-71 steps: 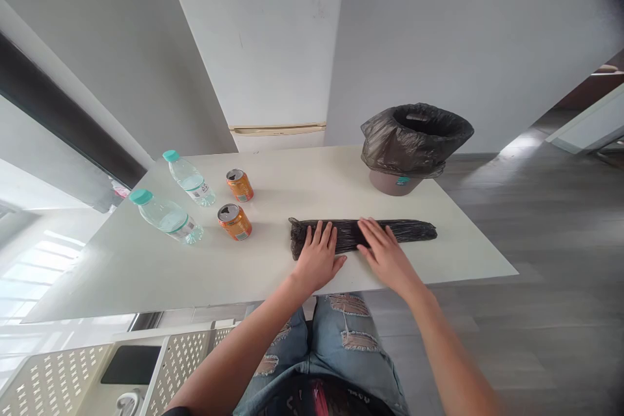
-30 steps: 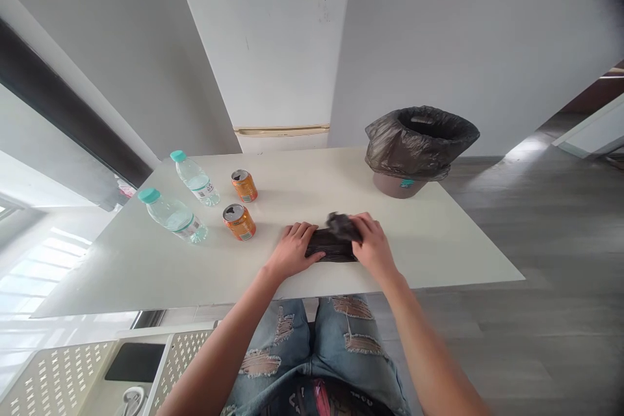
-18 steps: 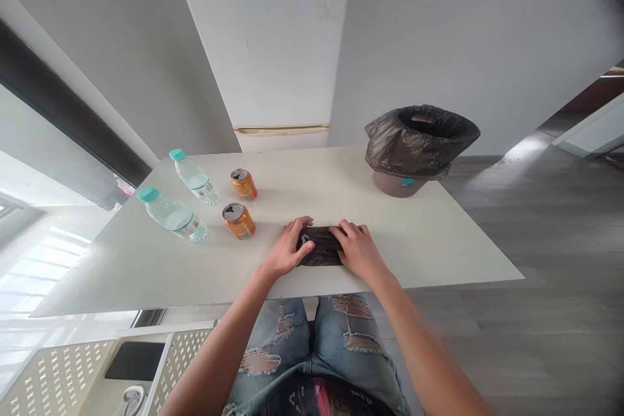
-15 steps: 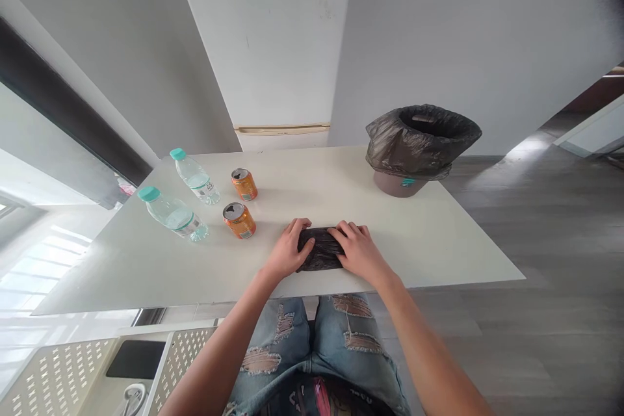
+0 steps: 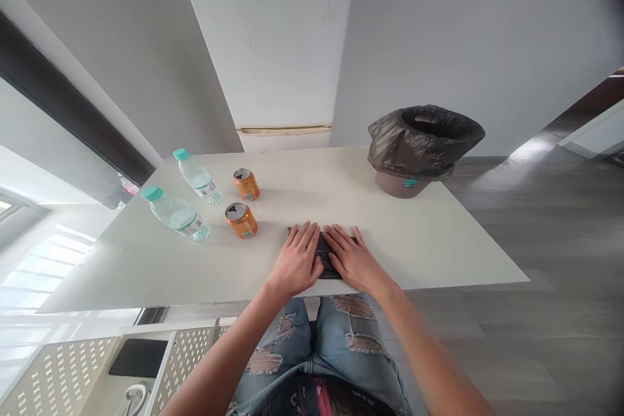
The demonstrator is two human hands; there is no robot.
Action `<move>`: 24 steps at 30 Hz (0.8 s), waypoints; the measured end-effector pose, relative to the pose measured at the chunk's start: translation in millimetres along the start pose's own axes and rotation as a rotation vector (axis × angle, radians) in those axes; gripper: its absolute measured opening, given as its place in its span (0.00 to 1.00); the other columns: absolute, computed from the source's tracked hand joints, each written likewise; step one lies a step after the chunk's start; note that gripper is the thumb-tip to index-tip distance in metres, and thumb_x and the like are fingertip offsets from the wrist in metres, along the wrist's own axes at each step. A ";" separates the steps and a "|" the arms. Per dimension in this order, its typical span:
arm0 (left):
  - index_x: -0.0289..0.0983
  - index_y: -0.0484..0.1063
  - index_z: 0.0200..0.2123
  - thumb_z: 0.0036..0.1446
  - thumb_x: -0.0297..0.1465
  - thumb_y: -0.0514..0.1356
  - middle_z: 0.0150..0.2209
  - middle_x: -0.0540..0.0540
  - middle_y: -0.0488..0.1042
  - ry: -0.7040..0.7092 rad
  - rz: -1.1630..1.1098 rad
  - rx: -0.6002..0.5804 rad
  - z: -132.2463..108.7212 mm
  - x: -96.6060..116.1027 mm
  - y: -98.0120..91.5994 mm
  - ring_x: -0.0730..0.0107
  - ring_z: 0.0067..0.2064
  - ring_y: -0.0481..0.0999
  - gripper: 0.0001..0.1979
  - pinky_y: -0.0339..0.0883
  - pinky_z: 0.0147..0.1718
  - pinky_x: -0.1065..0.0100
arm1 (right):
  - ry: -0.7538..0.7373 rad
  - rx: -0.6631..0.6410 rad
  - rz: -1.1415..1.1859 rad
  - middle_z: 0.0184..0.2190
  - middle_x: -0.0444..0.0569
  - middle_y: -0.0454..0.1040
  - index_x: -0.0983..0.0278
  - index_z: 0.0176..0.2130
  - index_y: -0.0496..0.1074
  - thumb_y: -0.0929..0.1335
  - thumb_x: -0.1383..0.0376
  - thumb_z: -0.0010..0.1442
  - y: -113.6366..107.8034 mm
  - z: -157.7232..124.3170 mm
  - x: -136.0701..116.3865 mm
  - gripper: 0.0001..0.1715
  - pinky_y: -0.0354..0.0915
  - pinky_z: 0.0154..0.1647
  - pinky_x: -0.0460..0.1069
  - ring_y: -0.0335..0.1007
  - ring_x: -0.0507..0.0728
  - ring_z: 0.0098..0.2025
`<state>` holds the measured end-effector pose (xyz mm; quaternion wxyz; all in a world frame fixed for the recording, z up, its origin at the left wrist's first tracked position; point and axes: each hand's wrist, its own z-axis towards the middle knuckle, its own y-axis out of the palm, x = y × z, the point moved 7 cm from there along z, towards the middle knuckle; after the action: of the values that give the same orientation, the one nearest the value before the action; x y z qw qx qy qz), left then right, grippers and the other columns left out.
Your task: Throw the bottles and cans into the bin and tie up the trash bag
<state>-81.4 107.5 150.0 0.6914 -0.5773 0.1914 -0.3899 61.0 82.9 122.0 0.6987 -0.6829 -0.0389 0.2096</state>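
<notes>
A folded black plastic bag [image 5: 327,261] lies flat near the front edge of the white table [image 5: 312,192]. My left hand [image 5: 296,259] rests palm down over its left part, fingers stretched out. Over the right part lies my right hand [image 5: 355,259], its fingers also extended and pressing on the plastic. The bag shows between the two hands and a little beyond the fingertips; much of it is hidden under them.
Two orange cans [image 5: 246,184] [image 5: 241,220] and two clear bottles with teal caps [image 5: 199,177] [image 5: 178,214] stand on the left of the table. At the back right is a bin [image 5: 400,186] lined with a black bag [image 5: 414,149]. A perforated cart [image 5: 73,370] stands at the lower left.
Both hands have gone from gripping the bag's sides with curled fingers to lying flat on it. The bag now looks flatter and wider.
</notes>
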 end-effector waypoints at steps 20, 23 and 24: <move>0.31 0.52 0.76 0.75 0.43 0.49 0.77 0.36 0.54 -0.023 0.041 -0.080 -9.9 -5.6 31.1 0.47 0.78 0.53 0.34 0.52 0.74 0.45 | 0.006 0.077 -0.029 0.79 0.48 0.45 0.59 0.80 0.42 0.52 0.56 0.79 1.0 -6.5 -15.0 0.36 0.47 0.78 0.71 0.43 0.64 0.80; 0.30 0.53 0.76 0.75 0.42 0.49 0.77 0.36 0.54 -0.026 0.046 -0.087 -9.6 -5.0 31.2 0.48 0.78 0.53 0.34 0.52 0.74 0.45 | 0.008 0.089 -0.033 0.79 0.49 0.47 0.59 0.80 0.42 0.52 0.57 0.79 2.0 -5.8 -15.0 0.36 0.48 0.78 0.71 0.45 0.65 0.80; 0.30 0.53 0.76 0.75 0.42 0.50 0.77 0.36 0.54 -0.025 0.047 -0.085 -9.6 -4.8 31.1 0.48 0.78 0.53 0.34 0.52 0.74 0.45 | 0.010 0.091 -0.038 0.78 0.50 0.48 0.59 0.80 0.42 0.52 0.57 0.79 2.8 -5.7 -14.8 0.36 0.48 0.78 0.71 0.45 0.65 0.80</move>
<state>-81.3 105.8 117.1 0.6775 -0.6063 0.2126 -0.3580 48.9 72.4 122.3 0.7332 -0.6504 -0.0388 0.1947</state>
